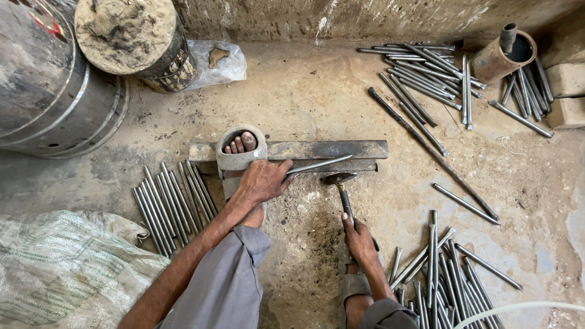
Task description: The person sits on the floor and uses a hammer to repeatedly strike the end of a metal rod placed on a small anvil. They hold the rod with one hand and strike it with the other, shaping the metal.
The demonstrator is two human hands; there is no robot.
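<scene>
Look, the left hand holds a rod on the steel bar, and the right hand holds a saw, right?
Not a saw. The head view shows the right hand holding a hammer. The left hand does hold a rod on the steel bar.

Metal drum [42, 79], woven sack [61, 268], plastic bag [222, 61], rusty can [503, 58], bricks [567, 91], long dark rod [432, 152]

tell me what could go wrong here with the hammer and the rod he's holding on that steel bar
1. The left hand grips the thin rod close to where the hammer in the right hand hangs, so a missed blow might hit the fingers.
2. A sandalled foot with bare toes rests on the steel bar beside the work; a glancing strike could reach it.
3. The rod lies loosely across the bar and may spring or fly off when struck.
</scene>
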